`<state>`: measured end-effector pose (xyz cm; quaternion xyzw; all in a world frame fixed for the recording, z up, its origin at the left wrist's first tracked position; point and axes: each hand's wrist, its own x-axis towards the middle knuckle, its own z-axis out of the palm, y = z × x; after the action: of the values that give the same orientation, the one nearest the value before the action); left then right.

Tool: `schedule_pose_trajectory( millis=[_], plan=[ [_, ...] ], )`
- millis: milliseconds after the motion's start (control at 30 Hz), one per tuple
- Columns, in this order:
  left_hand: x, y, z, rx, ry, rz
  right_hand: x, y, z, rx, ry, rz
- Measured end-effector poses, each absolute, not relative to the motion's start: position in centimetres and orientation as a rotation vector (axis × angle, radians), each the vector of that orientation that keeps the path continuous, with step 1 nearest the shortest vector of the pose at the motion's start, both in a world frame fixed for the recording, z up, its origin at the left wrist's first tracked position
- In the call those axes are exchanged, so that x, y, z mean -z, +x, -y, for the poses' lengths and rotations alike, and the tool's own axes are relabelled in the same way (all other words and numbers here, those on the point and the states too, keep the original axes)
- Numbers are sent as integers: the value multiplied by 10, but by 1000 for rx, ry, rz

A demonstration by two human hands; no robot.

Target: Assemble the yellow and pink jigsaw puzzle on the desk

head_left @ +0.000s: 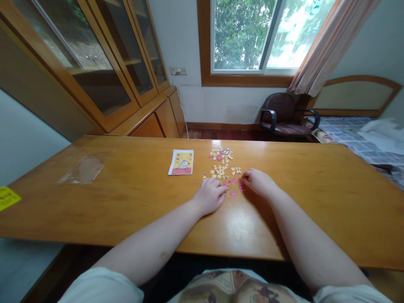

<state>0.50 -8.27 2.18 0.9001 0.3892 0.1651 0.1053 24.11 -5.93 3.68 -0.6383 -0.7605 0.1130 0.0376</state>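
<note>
Lying palm down on one glossy orange-brown wooden surface (132,210), one bare left hand (211,196), fingers loosely curved and slightly parted; cannot tell whether anything is held beneath. At the other side, one bare right hand (259,182), fingers bent with the tips close together, right at one small cluster of bright pink cardboard jigsaw pieces (241,186); cannot tell whether any piece is pinched. Between the two hands, a few more pink bits, including one lone pink piece (232,193) nearest the front edge. Beyond the hands, two larger loose groups: one far mixed heap of yellow, pink and whitish pieces (219,157), one nearer heap of pale yellow pieces (218,171), both too crowded to count. To the left, one flat rectangular white-bordered picture card (182,162) with a white cartoon animal on yellow and red. Farther left, one crinkled clear plastic bag (86,168) and one bright yellow label (8,198). Past the far edge, one dark maroon chair (279,109) with two black armrests, and one wooden cabinet (137,111) with three glass doors in view.
</note>
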Motion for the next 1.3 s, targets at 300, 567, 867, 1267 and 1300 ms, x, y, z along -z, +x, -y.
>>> schedule_pose_trajectory(
  millis=[300, 567, 867, 1267, 1300],
  plan=[
    [-22, 25, 113, -201, 2795, -1091, -31, 229, 61, -382, -1798, 2342],
    [-16, 24, 108, -201, 2830, -1091, -23, 221, 62, -410, -1680, 2391],
    [-17, 24, 107, -215, 2827, -1064, -18, 224, 60, -411, -1676, 2373],
    [-22, -12, 58, -594, 2542, -1357, -25, 251, 53, -301, -1863, 2257],
    [-21, -13, 55, -598, 2525, -1367, -24, 249, 53, -320, -1836, 2277]
  ],
)
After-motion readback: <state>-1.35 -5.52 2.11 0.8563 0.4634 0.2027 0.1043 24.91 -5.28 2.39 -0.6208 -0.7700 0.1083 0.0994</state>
